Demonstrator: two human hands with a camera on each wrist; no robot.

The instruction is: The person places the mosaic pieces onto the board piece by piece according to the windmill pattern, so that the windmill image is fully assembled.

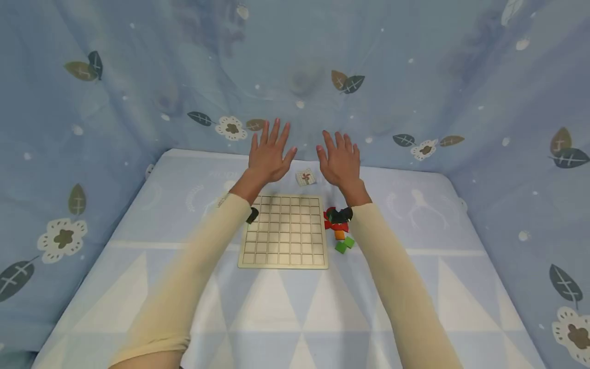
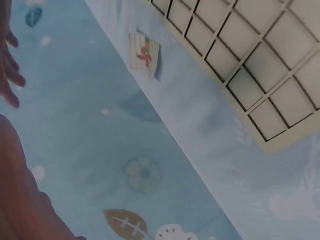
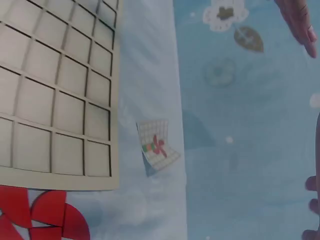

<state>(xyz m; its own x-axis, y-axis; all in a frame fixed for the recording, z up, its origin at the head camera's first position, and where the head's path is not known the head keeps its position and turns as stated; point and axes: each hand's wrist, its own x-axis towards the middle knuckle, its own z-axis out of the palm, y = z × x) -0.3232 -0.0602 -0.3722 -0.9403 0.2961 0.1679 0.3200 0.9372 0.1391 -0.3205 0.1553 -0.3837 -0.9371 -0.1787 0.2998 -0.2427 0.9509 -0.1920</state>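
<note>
Cream-coloured, the gridded board [image 1: 285, 231] sits centrally on the table [image 1: 267, 318], presumably for easy reach; the patterned card [image 1: 305, 177] lies just beyond, probably placed for viewing, with red curved pieces [image 3: 50, 207] beside the board. Our left hand [image 1: 269, 158] and right hand [image 1: 340, 163] hover past it, fingers extended, holding nothing.

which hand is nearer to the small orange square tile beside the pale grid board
Right. The right hand is almost straight beyond the small orange square tile; the left hand is also beyond it, but farther off to the left.
</note>
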